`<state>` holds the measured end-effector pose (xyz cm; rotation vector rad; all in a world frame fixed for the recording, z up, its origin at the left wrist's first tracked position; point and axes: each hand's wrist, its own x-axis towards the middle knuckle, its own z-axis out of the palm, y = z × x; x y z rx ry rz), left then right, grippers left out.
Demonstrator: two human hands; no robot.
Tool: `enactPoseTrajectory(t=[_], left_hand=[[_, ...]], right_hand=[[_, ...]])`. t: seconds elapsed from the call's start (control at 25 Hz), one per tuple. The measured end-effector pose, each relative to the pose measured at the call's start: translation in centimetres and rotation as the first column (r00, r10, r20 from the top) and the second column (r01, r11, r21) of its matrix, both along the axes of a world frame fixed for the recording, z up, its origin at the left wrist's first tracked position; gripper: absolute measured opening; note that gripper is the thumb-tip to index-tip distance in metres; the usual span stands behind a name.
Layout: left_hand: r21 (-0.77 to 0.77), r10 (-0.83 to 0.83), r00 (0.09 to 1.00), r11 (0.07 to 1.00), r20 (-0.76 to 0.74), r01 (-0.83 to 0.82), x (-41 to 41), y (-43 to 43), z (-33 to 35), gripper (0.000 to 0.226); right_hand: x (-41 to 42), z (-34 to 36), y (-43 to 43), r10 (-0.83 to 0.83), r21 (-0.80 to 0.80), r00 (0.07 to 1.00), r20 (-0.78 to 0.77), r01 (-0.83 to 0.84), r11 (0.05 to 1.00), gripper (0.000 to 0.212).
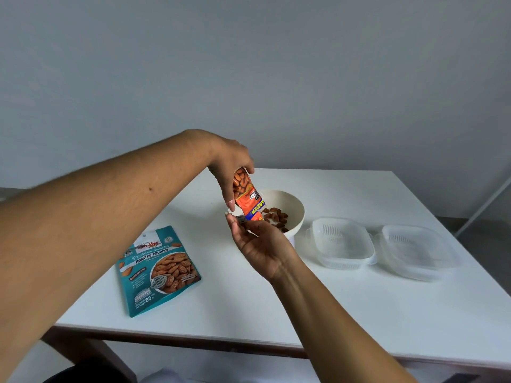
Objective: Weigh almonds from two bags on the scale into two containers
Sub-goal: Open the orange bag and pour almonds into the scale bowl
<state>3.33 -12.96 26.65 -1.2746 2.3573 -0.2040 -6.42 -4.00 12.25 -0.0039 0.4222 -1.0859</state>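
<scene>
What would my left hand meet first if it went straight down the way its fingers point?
Most likely the raised fingertips of the right hand, just below the left hand gripping the orange bag; the bowl sits behind, though depth is unclear.

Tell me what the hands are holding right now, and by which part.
The left hand grips the orange almond bag by its upturned bottom end. The right hand touches its lower mouth; whether it pinches is unclear.

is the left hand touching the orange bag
Touching. The head view shows the left hand gripping the orange bag by its upper end, above the bowl.
</scene>
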Motion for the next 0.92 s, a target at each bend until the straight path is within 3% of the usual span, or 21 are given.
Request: enactPoseTrajectory(t=[0.24,0.4,0.68,0.8,0.92], left_hand=[[-0.016,-0.026,0.999,1.000,0.027,0.026,0.2,-0.1,-0.1,0.079],[-0.032,-0.030,0.999,0.999,0.011,0.031,0.0,0.6,0.2,0.086],[-0.042,-0.040,0.999,0.998,-0.018,0.039,0.2,0.9,0.2,0.078],[-0.046,0.064,0.969,0.996,-0.239,-0.077,2.3,2.0,-0.9,0.080],[0.028,0.181,0.799,0.979,-0.573,-0.201,4.7,4.8,-4.1,0.087]], right_hand=[[0.2,0.5,0.7,-0.011,-0.005,1.000,-0.020,0.011,1.000,0.016],[0.5,0.5,0.7,-0.017,-0.008,0.999,-0.043,0.017,1.000,0.016],[0.5,0.3,0.8,-0.054,-0.069,0.996,-0.069,0.049,0.996,0.011],[-0.2,0.4,-0.2,-0.192,-0.188,0.967,-0.168,0.160,0.969,0.015],[-1.5,0.7,-0.9,-0.300,-0.340,0.838,-0.456,0.148,0.929,0.028]])
